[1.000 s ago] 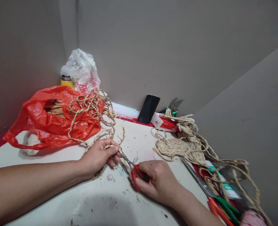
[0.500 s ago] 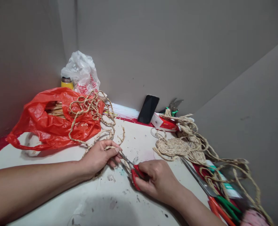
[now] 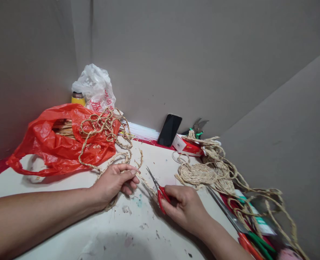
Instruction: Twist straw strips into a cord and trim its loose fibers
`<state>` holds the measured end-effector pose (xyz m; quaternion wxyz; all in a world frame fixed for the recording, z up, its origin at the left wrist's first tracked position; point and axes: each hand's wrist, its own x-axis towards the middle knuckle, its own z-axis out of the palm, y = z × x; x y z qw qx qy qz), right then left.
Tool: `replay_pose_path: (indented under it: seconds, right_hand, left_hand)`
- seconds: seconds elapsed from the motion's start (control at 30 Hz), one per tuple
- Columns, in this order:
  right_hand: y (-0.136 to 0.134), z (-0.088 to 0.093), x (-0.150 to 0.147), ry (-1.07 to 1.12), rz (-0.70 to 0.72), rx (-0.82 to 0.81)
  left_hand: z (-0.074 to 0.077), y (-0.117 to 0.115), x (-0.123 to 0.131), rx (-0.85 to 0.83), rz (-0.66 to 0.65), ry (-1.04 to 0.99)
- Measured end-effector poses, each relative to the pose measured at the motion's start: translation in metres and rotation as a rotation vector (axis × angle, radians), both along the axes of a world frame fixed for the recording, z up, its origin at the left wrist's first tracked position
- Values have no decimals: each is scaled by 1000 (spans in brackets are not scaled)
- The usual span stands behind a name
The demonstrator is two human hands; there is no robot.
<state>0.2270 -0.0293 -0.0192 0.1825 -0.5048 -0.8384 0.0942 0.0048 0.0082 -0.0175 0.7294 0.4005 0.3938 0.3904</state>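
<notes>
Centrally, left hand (image 3: 113, 182) pinches a braided cord (image 3: 105, 126), fingers closed on it, on the white table (image 3: 67, 224). Right hand (image 3: 185, 206) grips red-handled scissors (image 3: 157, 187), blades slightly apart, just beside the cord's end. Cord trails back over a red bag (image 3: 56, 144).

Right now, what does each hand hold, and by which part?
Left hand pinches the braided rope beside the blades; right hand holds the red scissors by the handles.
</notes>
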Motion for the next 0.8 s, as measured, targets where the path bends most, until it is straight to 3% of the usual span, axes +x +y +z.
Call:
replay_pose_path:
  seconds: [0.1,0.3,0.4,0.53,0.8]
  right_hand:
    - [-2,3,-1,6,22,60]
    - [-14,15,-11,125,95,369]
    - [-17,15,-17,32,134,309]
    - [-13,8,-16,-95,14,135]
    - [-7,7,-12,-196,-73,-66]
  left_hand:
    - [-1,-1,0,4,15,11]
    - [-3,0,1,-11,17,48]
    - [-2,0,0,-19,3,-2]
    - [-1,-1,-1,-17,7,-38]
    - [4,-3,0,23,-31,108]
